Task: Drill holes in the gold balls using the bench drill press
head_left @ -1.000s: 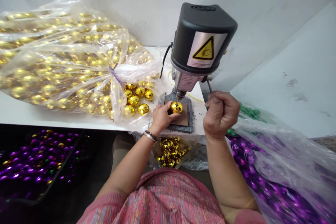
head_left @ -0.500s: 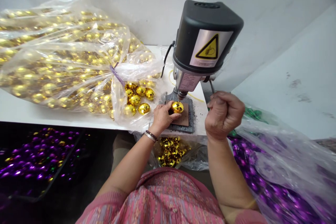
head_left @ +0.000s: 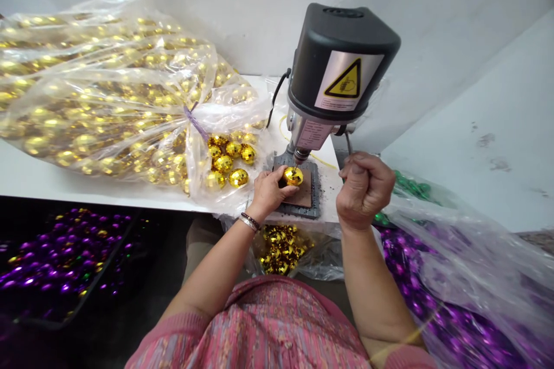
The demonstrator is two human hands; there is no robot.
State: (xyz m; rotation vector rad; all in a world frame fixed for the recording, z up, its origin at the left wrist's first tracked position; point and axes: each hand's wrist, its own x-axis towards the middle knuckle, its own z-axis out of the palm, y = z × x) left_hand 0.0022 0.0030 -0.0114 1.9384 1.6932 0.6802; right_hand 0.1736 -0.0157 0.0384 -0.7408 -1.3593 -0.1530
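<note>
A shiny gold faceted ball sits on a brown board on the grey base of a small bench drill press. My left hand pinches it from the left between thumb and fingers. Directly above, the drill chuck points its thin bit at the ball's top; whether the tip is inside cannot be made out. My right hand is closed around the end of the press's feed lever, to the right of the base. Several loose gold balls lie left of my left hand.
A big clear bag of gold balls, tied with a purple strip, covers the table's left. Below the table edge hangs a bag of gold pieces. Purple balls lie lower left; bagged purple ones stand at right. A cord runs behind the press.
My right hand has shifted slightly left and a little lower with the lever. My left hand and the gold ball stay in place. The view has moved very slightly.
</note>
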